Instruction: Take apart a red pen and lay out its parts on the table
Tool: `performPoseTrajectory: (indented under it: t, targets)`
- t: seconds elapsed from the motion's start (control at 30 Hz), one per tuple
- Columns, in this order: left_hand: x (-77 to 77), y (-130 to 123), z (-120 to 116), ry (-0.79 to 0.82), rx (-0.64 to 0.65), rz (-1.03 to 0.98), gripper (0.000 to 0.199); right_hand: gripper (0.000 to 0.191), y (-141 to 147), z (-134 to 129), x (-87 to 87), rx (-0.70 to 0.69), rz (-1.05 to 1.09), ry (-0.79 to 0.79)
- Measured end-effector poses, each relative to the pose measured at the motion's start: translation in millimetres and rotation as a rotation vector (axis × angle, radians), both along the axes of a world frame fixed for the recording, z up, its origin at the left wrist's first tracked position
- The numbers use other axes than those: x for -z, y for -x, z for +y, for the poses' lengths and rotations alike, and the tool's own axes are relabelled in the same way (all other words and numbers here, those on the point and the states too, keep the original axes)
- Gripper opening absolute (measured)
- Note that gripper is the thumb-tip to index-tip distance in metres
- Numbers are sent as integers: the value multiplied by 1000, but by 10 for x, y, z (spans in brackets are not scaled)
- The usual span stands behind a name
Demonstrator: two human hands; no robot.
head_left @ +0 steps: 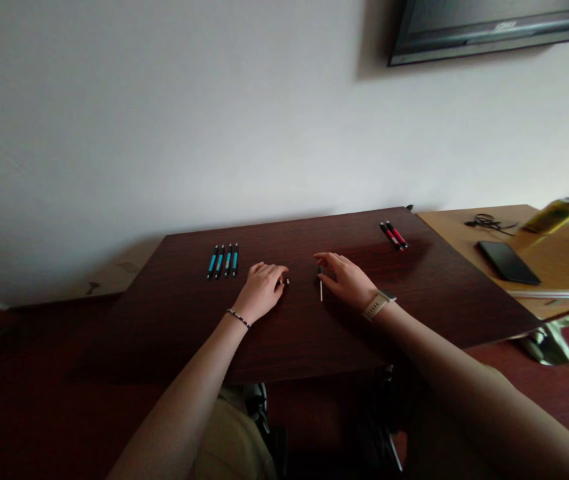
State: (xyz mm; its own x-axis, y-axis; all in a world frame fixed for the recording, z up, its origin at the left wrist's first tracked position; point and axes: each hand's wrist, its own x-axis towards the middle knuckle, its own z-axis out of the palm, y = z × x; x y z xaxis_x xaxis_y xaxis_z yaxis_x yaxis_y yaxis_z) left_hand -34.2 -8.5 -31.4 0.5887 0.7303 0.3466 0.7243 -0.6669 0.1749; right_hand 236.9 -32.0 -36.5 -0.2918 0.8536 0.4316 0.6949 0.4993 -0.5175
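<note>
My left hand [262, 289] is over the middle of the dark wooden table, its fingers curled toward the thumb. A small pale-tipped piece [287, 281] shows at its fingertips; the rest of it is hidden. To the right, my right hand [348, 277] has its fingers stretched out and apart from the thumb. Beside that thumb is a thin white stick with a dark upper end [321, 291], partly covered by the hand. Left of my left hand, several blue-and-black pens [223, 261] lie in a row. Two red-and-black pens [394, 235] lie at the far right.
The dark table [284, 350] stands against a white wall. At its right, a lighter wooden table [559, 270] holds a black phone [508, 261], a coiled cable [487, 222] and a yellow can [553, 217]. A wall-mounted screen [494, 30] hangs at the upper right.
</note>
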Motion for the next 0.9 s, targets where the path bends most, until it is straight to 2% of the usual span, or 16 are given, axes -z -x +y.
performPoseTrajectory:
  t: [0.23, 0.37, 0.53, 0.73, 0.83, 0.9]
  targets:
    - [11, 15, 7, 11, -2, -6, 32, 44, -25, -5, -24, 13, -11, 4]
    - [-14, 6, -12, 15, -3, -14, 37, 51, -39, -8, -13, 6, -71, 22]
    - [-102, -37, -56, -1, 14, -40, 39, 58, -35, -18, -1, -25, -116, 43]
    - [-232, -148, -169, -48, 51, -101, 29, 50, -48, 14, 34, -25, -139, 70]
    - [-230, -261, -278, -48, 117, -90, 23, 47, -55, 33, 71, -42, -143, 75]
    - [-201, -351, -360, -30, 207, -42, 21, 44, -52, 41, 86, -52, -146, 71]
